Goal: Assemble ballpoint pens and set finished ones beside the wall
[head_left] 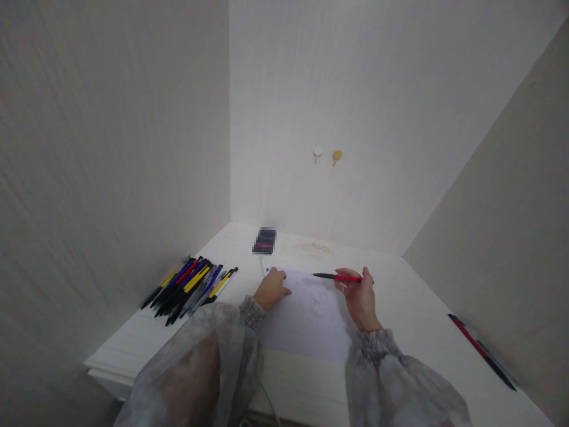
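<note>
A white sheet of paper [306, 317] lies on the white desk [413, 296] in front of me. My left hand [271, 289] rests on the paper's upper left corner, fingers curled loosely against the sheet. My right hand [361, 296] is closed on a red pen with a black tip [338, 277], held nearly level above the paper's upper right part, tip pointing left. Both arms wear sheer grey sleeves with knit cuffs.
A pile of several pens [191, 287] in black, blue, yellow and red lies at the desk's left by the wall. A blurred dark phone [264, 241] with a white cable sits at the back. Red and black pens [482, 351] lie at the right edge. Two wall hooks [328, 155].
</note>
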A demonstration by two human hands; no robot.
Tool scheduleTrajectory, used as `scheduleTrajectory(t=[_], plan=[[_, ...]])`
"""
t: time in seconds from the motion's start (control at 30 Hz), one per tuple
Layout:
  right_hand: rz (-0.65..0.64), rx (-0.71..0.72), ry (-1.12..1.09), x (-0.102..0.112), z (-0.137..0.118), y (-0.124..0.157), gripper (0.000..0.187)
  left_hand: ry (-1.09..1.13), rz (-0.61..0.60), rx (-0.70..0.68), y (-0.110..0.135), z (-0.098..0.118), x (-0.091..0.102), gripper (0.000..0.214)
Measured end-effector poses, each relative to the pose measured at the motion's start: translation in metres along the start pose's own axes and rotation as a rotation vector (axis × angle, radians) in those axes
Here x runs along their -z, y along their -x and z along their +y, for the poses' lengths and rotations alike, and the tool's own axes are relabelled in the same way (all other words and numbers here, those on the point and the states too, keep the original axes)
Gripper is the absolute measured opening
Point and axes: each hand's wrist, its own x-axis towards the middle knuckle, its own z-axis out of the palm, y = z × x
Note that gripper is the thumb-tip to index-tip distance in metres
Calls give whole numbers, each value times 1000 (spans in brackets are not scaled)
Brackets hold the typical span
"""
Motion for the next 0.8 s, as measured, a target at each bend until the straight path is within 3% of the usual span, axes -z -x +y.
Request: scheduleTrajectory(t=[0.07, 0.23, 0.47, 0.8], plan=[[-77, -19, 209, -7, 4, 7, 47, -1, 1, 8, 0, 0, 0, 41], [-180, 124, 557, -20, 14, 18, 22, 2, 15, 4, -1, 0, -2, 43], [-313, 87, 673, -24, 24, 23, 20, 9, 18, 26, -2, 0, -3, 43], [-300, 164, 866, -19, 32, 19, 19, 23, 23, 32, -3, -3, -4, 45]])
